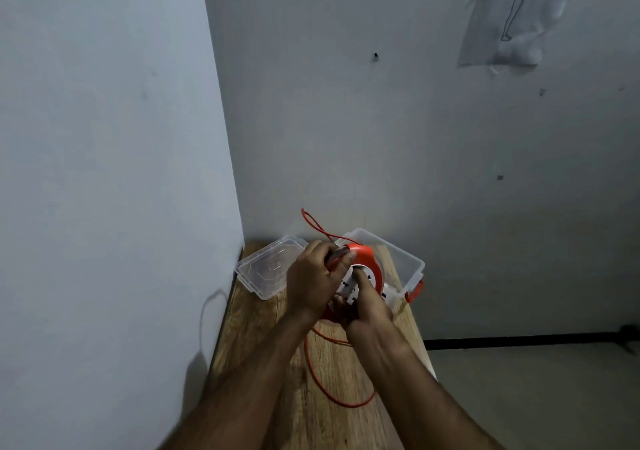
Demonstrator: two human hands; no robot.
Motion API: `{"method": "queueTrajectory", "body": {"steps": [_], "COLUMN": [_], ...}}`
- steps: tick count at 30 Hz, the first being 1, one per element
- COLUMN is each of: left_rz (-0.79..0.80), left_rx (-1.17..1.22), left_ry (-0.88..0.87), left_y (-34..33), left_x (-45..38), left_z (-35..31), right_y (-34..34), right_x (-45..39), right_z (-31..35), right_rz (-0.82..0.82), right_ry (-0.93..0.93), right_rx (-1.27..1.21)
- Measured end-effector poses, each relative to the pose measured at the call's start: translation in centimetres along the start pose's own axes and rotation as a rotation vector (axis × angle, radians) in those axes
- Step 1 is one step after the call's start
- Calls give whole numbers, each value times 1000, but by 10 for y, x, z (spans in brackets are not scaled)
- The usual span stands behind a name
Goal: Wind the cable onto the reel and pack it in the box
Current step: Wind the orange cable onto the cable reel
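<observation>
An orange cable reel point(363, 259) with a white socket face is held tilted above the wooden table point(263, 321). My left hand point(311, 283) grips orange cable at the reel's upper left rim. My right hand point(367, 306) holds the reel from below, fingers on the white face. The orange cable point(320, 377) loops loose across the table toward me, and a short loop sticks up behind the reel. A clear plastic box point(405, 262) with an orange latch stands open just behind the reel.
The box's clear lid point(266, 269) lies flat at the table's far left corner, against the wall. Walls close in the table on the left and at the back. The table's right edge drops to the floor.
</observation>
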State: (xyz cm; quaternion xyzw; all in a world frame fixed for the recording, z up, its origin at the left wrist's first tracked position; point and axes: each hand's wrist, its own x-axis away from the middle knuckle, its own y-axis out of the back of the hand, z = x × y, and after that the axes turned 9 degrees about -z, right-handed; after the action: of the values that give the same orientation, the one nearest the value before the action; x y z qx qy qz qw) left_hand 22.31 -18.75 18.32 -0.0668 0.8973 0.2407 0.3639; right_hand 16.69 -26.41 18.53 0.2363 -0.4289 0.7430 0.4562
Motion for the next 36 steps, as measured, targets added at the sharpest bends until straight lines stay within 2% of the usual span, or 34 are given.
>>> {"method": "queueTrajectory", "body": {"steps": [2,3,5,9,10,11,15,17,24,28,30,32,36], "left_rz": [-3,-6,-17,-27,-25,-26,-11,8,33,29,3,-41,-50], "left_rx": [8,18,45,48,53,58,72,86,87,65,70,96,60], "left_ry": [22,35,54,76,84,90,100,90,33,40,74,108,64], "left_y": [0,0,1,3,4,4,6,6,0,2,3,4,2], "left_x": [-1,-2,-3,-6,-7,-8,-10,-10,-7,-9,-10,-11,-10], "left_z": [0,1,3,6,6,6,7,8,8,5,4,2,-3], "right_y": [5,9,17,41,45,49,59,58,52,46,41,37,35], "right_x": [8,14,22,12,4,-2,-21,-23,-27,-27,-24,-19,-2], "right_z": [7,9,8,13,14,13,20,28,29,25,24,21,5], "right_rz": [-19,-18,43,180,216,257,487,519,437,327,270,208,100], "right_ry": [134,280,728,1835,2009,2106,2149,2176,2212,2236,2115,1901,1586], "right_rx": [180,305,524,1026,1160,1273,1543,1579,1526,1410,1367,1283,1038]}}
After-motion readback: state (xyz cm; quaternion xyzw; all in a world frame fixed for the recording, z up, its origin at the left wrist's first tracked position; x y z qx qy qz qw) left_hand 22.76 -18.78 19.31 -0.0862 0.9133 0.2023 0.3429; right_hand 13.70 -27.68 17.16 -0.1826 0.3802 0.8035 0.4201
